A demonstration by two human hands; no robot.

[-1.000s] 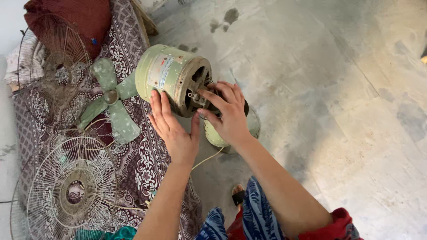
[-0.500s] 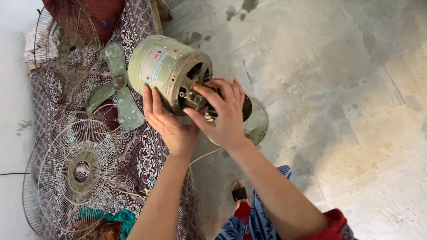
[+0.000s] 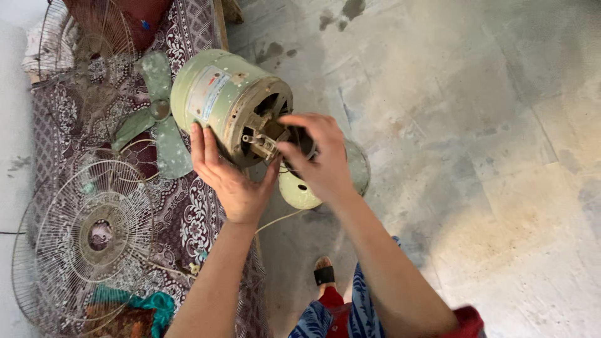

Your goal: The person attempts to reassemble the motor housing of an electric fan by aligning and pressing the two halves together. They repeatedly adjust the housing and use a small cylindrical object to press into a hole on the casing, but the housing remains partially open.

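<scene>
A pale green fan motor housing lies on its side, its open rear end facing me with metal parts showing. My left hand cups the housing from below, palm and fingers spread against its rim. My right hand pinches a small metal part sticking out of the motor's rear, thumb and fingers closed on it. Below the hands sits the fan's round pale green base.
A patterned maroon cloth covers a bed at left. On it lie green fan blades and two wire grills. A white cord trails below the base. Stained concrete floor spreads to the right; a sandalled foot below.
The view has drifted a little toward the floor. My right hand's fingers have drawn together on the small part at the motor's rear. My left hand stays under the housing.
</scene>
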